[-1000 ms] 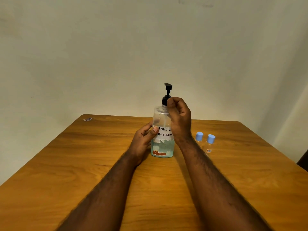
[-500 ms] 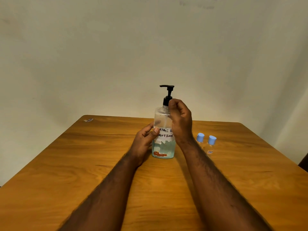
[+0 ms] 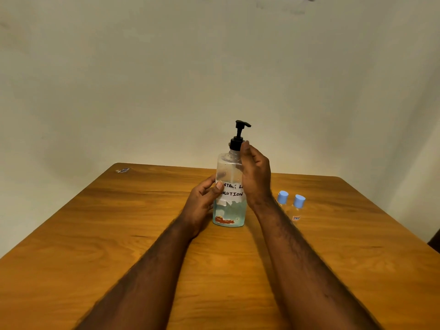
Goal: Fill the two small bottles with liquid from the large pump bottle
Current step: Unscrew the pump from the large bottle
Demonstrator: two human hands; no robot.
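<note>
The large clear pump bottle [image 3: 229,186] stands upright mid-table, with bluish liquid in its lower third, a white handwritten label and a black pump head [image 3: 239,133]. My left hand [image 3: 202,203] grips its left side at label height. My right hand [image 3: 256,177] is beside the bottle's right shoulder, fingertips at the black collar, fingers loosely curled. Two small clear bottles with light blue caps [image 3: 282,198] [image 3: 298,207] stand capped just right of my right wrist.
The wooden table [image 3: 119,234] has rounded far corners and meets a plain pale wall. A small scrap of wrapper [image 3: 122,170] lies at the far left corner. A dark object shows at the right edge [image 3: 435,244].
The pump nozzle has turned from pointing left to pointing right. My right hand has loosened from the collar and slid slightly down and right.
</note>
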